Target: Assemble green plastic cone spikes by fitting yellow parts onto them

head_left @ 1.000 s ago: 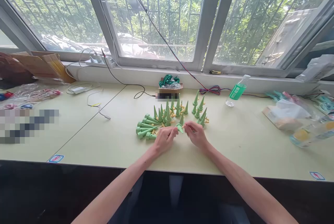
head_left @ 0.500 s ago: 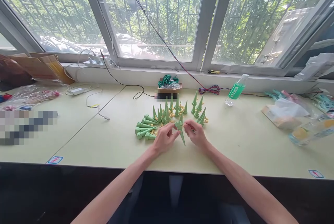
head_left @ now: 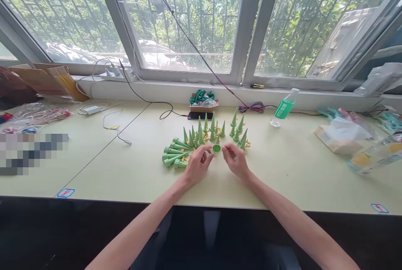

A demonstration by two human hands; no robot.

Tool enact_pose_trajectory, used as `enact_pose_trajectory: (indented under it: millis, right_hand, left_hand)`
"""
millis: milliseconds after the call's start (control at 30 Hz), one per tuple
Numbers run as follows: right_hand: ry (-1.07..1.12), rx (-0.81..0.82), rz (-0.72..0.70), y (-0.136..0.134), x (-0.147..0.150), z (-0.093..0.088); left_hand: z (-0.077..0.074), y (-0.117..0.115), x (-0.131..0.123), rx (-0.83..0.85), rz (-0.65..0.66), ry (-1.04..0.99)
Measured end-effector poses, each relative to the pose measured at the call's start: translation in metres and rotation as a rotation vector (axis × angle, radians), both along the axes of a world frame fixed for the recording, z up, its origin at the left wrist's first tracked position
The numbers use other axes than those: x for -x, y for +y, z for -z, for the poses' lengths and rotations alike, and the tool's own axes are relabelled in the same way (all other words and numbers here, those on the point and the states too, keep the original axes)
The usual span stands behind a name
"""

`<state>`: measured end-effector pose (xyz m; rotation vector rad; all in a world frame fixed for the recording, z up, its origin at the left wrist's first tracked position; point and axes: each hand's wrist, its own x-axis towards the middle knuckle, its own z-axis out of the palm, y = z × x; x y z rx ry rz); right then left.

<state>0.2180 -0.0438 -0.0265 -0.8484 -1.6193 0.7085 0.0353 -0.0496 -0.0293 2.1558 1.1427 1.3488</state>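
Note:
My left hand (head_left: 197, 163) pinches a green plastic cone (head_left: 216, 149) by its wide end, and the round open base faces me. My right hand (head_left: 236, 160) is closed just to the right of it, fingertips near the cone's rim, holding something small I cannot make out. Behind both hands, several green cones (head_left: 213, 129) stand upright on the pale green table (head_left: 125, 169). More green cones (head_left: 173, 155) lie on their sides in a pile to the left, with small yellow pieces (head_left: 205, 138) scattered among them.
A small cardboard box (head_left: 202, 104) with green parts sits at the back by the window sill. A water bottle (head_left: 283, 110) lies to the right, plastic bags (head_left: 344, 133) at far right. Cables (head_left: 147, 102) and a white charger (head_left: 91, 110) lie at the left.
The cone in my left hand has turned: a moment ago its tip pointed down towards me, now its open base faces me. Both hands stayed in about the same place.

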Motion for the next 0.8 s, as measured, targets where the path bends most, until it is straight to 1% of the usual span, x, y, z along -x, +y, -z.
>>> enact_pose_trajectory:
  millis: [100, 233, 333, 467, 600, 800]
  right_hand:
    - [-0.005, -0.011, 0.011, 0.0003, -0.0007, 0.0001]
    - [-0.085, -0.050, -0.036, -0.0004, -0.0008, -0.0016]
    - [-0.092, -0.065, -0.071, -0.0011, -0.0004, -0.0032]
    - [-0.055, -0.026, -0.096, -0.0011, -0.0005, -0.0028]
    - [-0.015, 0.017, -0.101, 0.0005, -0.0007, 0.0009]
    - [-0.057, 0.038, -0.070, 0.0021, -0.0023, 0.0027]
  left_hand:
    - [-0.0002, 0.0005, 0.0009, 0.022, 0.007, -0.008]
    - [0.0008, 0.0011, 0.0032, 0.063, 0.074, -0.003]
    - [0.0006, 0.0010, 0.0036, 0.081, 0.087, -0.002]
    - [-0.0036, -0.0010, 0.0030, 0.054, 0.080, 0.033]
    - [-0.0071, -0.0032, 0.0036, 0.067, 0.102, 0.065]
    - [-0.0038, -0.0026, 0.0044, 0.071, 0.126, 0.039]
